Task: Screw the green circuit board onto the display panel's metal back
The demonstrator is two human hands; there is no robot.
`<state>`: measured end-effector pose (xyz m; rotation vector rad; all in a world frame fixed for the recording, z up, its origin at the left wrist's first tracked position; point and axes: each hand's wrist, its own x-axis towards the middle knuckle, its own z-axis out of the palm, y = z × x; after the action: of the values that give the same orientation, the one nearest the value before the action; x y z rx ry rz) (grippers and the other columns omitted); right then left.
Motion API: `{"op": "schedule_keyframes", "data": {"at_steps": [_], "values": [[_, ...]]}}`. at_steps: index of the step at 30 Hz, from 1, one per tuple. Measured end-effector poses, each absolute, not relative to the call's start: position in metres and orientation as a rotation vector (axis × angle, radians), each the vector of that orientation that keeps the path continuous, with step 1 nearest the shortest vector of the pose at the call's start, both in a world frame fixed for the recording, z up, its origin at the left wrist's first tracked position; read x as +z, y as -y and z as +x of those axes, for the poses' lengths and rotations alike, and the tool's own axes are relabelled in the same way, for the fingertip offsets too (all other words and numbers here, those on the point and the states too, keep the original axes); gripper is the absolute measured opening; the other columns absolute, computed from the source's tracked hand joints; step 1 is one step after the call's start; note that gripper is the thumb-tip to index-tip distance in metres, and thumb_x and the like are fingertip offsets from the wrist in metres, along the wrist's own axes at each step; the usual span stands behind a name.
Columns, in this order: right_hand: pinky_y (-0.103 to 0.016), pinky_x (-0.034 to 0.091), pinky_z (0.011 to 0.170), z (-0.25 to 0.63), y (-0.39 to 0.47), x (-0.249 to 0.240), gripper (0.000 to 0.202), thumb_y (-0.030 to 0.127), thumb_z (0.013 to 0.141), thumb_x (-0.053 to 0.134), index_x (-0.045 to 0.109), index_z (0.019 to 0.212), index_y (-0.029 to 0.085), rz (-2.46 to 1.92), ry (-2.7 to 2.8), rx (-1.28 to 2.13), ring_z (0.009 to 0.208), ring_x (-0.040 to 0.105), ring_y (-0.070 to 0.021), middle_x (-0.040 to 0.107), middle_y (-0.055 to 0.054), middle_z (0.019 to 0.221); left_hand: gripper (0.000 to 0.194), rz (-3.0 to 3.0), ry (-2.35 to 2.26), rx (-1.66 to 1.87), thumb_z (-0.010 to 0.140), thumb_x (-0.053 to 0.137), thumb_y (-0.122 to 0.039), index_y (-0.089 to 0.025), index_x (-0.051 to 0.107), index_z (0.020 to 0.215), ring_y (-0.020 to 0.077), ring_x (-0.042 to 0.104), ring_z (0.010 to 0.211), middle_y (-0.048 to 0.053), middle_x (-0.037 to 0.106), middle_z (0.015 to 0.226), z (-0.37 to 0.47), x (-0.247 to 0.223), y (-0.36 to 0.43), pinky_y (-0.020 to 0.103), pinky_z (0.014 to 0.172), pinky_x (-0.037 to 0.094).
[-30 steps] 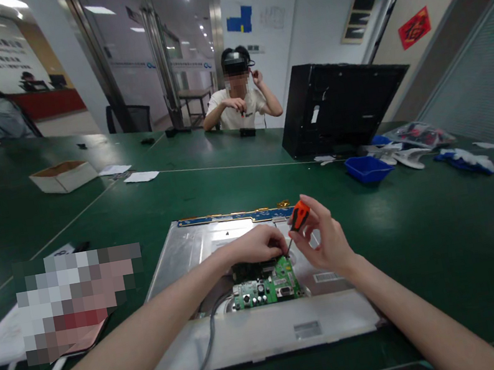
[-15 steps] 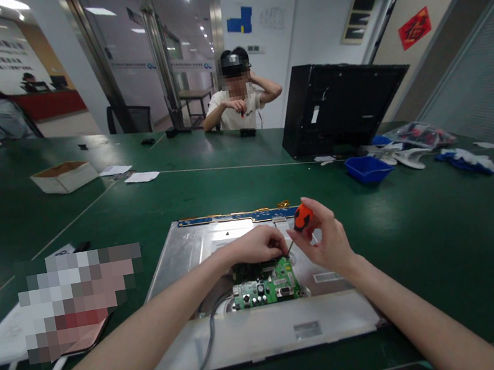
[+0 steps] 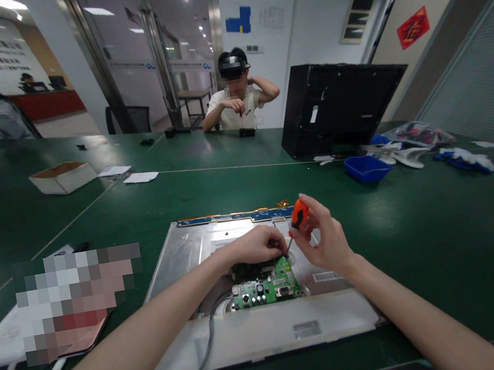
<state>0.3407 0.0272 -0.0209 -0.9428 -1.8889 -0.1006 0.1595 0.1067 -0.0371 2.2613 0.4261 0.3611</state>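
Observation:
My right hand [image 3: 324, 235] grips a screwdriver [image 3: 300, 214] by its orange and black handle. The thin shaft slants down to the upper right corner of a green circuit board [image 3: 264, 289]. My left hand [image 3: 261, 244] rests over the board's upper edge, its fingers curled beside the screwdriver tip; whatever lies between those fingers is hidden. The board sits on the metal back of a flat display panel [image 3: 235, 338], which lies on the green table. A blue strip board [image 3: 233, 217] runs along the panel's far edge. A dark cable [image 3: 210, 336] leads off the board's left side toward me.
A phone-like pink thing [image 3: 85, 325] and a white slab with a white cable lie left. Farther off are a cardboard box [image 3: 64, 181] and papers [image 3: 140, 177]. A black monitor [image 3: 342, 106], blue tray [image 3: 367, 170] and gloves [image 3: 463, 160] are right. A person [image 3: 237, 98] sits opposite.
The screwdriver handle has tilted and shifted slightly to the left with my right hand, its tip staying at the board's corner. My left hand has hardly moved.

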Motion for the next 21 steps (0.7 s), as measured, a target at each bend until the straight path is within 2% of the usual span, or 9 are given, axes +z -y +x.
{"op": "schedule_keyframes", "data": {"at_steps": [10,16,21], "values": [[-0.021,0.046,0.042,0.3403,-0.0278,-0.0207,0.068,0.024,0.088,0.061,0.027,0.147,0.025,-0.936,1.884,-0.150,0.047,0.054,-0.0110,0.057,0.006,0.067,0.018,2.248,-0.440,0.342,0.074,0.064,-0.008,-0.012,0.071,0.090,0.0131,0.058,0.069,0.001,0.066,0.077,0.1589,-0.0346,-0.1055,0.021,0.064,0.042],[-0.022,0.048,0.044,0.3393,-0.0259,-0.0170,0.069,0.018,0.088,0.055,0.024,0.150,0.025,-0.894,1.929,-0.058,0.049,0.056,-0.0118,0.061,0.004,0.069,0.010,2.206,-0.455,0.334,0.074,0.065,-0.010,-0.012,0.070,0.083,0.0137,0.059,0.068,0.002,0.067,0.075,0.1599,-0.0345,-0.1056,0.022,0.064,0.043],[-0.022,0.046,0.044,0.3401,-0.0256,-0.0184,0.071,0.018,0.087,0.056,0.025,0.150,0.024,-0.919,1.911,-0.112,0.048,0.055,-0.0114,0.060,0.005,0.067,0.007,2.174,-0.450,0.338,0.075,0.065,-0.009,-0.012,0.069,0.081,0.0124,0.058,0.067,0.001,0.066,0.072,0.1604,-0.0368,-0.1071,0.021,0.063,0.043]]}}
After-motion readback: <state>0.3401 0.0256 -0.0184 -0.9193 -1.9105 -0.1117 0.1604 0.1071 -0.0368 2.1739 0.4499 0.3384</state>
